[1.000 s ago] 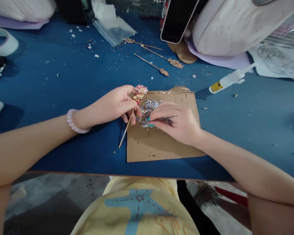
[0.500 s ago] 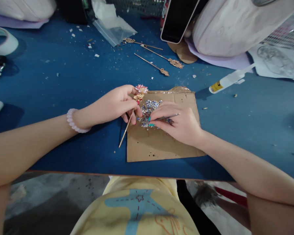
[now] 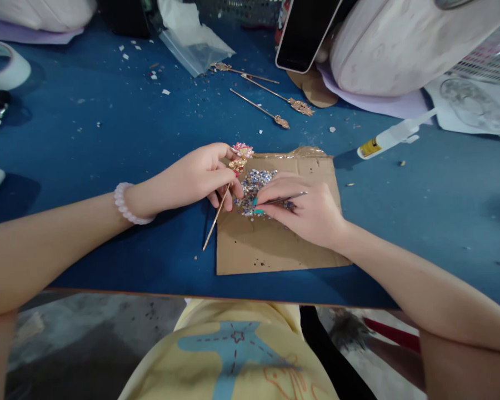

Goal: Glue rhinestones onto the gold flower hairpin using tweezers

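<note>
Between the fingers of my left hand (image 3: 210, 173) is a gold hairpin (image 3: 215, 223) with a pink flower at its head, its long stem slanting down toward me. My right hand (image 3: 306, 208) is closed on thin metal tweezers (image 3: 284, 198), their tips hidden by the fingers. Those fingers are over a pile of small glittering rhinestones (image 3: 256, 180). Under the pile lies a sheet of brown cardboard (image 3: 270, 250). Whether the tweezers grip a stone cannot be seen.
Several gold hairpins (image 3: 280, 120) lie farther back on the blue table (image 3: 108, 133). A white glue bottle (image 3: 387, 139) lies at the right. At the back are a phone (image 3: 306, 36) and a clear plastic bag (image 3: 195, 50); a tape roll (image 3: 14, 69) sits at far left.
Both hands keep nearly the same pose over the cardboard. The whole view has shifted very slightly; nothing was picked up or let go.
</note>
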Demonstrator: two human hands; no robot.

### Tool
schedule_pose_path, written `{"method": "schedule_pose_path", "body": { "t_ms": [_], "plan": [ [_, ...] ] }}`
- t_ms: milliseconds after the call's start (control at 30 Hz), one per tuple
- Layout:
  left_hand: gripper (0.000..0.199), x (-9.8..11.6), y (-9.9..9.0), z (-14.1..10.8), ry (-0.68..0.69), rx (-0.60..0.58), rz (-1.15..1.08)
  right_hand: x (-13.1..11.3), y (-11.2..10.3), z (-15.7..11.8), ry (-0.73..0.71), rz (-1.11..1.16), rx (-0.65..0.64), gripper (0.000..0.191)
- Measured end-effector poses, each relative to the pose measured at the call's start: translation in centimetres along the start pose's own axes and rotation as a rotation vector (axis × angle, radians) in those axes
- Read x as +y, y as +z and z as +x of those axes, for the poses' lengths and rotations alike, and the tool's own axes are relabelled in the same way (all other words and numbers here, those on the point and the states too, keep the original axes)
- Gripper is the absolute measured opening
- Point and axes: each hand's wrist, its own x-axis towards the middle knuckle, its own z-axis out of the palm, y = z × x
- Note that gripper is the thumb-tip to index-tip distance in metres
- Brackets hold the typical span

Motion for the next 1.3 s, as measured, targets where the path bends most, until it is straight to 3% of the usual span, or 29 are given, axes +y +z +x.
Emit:
{"method": "schedule_pose_path", "body": {
  "t_ms": [1067,1300],
  "plan": [
    [0.022,-0.7,-0.2,0.4,0.036,-0.027,-0.009,-0.1,-0.1,0.0,0.097,0.05,0.011,0.011],
    [0.02,-0.6,-0.2,0.4,0.034,-0.029,-0.012,-0.1,-1.0,-0.1,0.151,0.132,0.0,0.008]
  ]
}}
